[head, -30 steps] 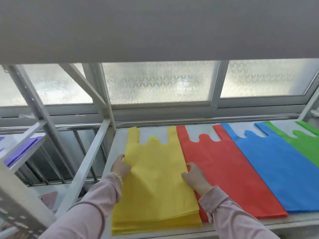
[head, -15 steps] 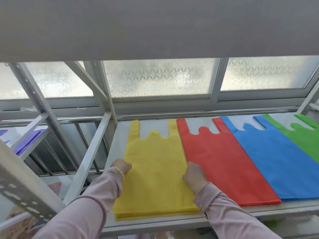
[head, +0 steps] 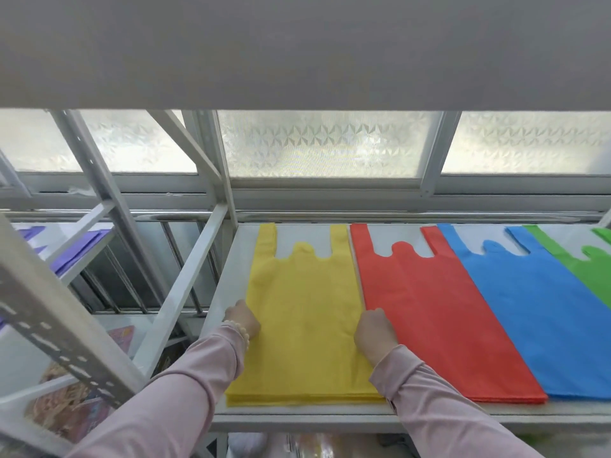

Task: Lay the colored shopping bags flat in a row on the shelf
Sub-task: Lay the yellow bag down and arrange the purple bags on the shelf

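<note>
Far to my left I see a purple stack (head: 76,249) on another white rack, well apart from the work. Low down on that side there is something with a pink printed cover (head: 120,338), but the print is too blurry for me to read. I can find no brand or words on any bag.

Next comes the shelf (head: 228,259), white and flat, under a frosted window (head: 327,143). My left hand (head: 243,320) sits on the left edge of the yellow bags (head: 304,325). Its fingers are curled round that edge, with the knuckles up. A bead bracelet (head: 239,330) shows at the pink sleeve (head: 172,401).

The yellow bags lie flat in a thin stack, handles pointing to the window, at the left end of the row.

My right hand (head: 375,335) is curled too and grips the right edge of the yellow stack, just beside the red bags (head: 429,319).

The red bags lie flat, touching the yellow ones. Then come the blue bags (head: 535,319), and the green bags (head: 585,266) run off the right side of my view.
</note>
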